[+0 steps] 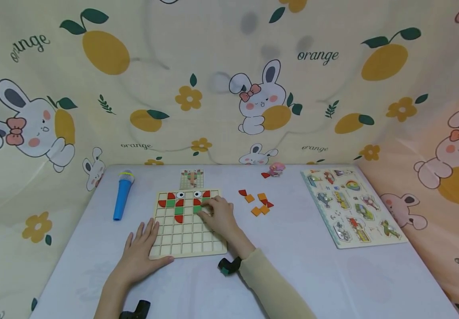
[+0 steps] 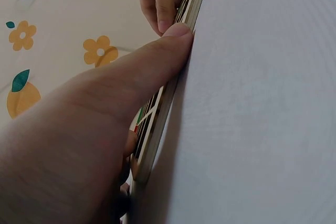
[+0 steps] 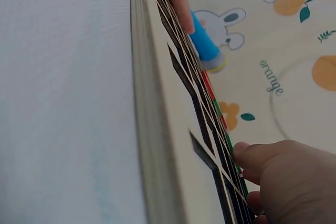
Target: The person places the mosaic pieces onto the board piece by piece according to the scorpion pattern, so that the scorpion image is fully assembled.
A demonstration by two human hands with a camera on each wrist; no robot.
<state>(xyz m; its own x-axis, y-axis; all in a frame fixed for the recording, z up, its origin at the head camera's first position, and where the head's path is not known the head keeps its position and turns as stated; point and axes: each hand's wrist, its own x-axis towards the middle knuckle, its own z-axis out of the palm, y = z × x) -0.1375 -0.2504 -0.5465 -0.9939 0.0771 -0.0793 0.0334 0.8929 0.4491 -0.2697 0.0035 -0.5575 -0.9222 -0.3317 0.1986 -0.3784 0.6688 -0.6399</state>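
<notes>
I log: left hand, fingers spread, nothing grasped, at the left edge of the grid board. Board: on the surface, partly filled. Right hand, fingers bent beside a green piece; whether they pinch anything, I cannot tell. Orange squares, right of the board. Pattern card, just behind it.

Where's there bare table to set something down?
Widest: table front right, between sleeve and puzzle. Also bare: between loose tiles and puzzle. Narrower: between mic and grid. Crowded: the grid's upper half, with set pieces and the right hand; its near-left corner, at the left hand.
</notes>
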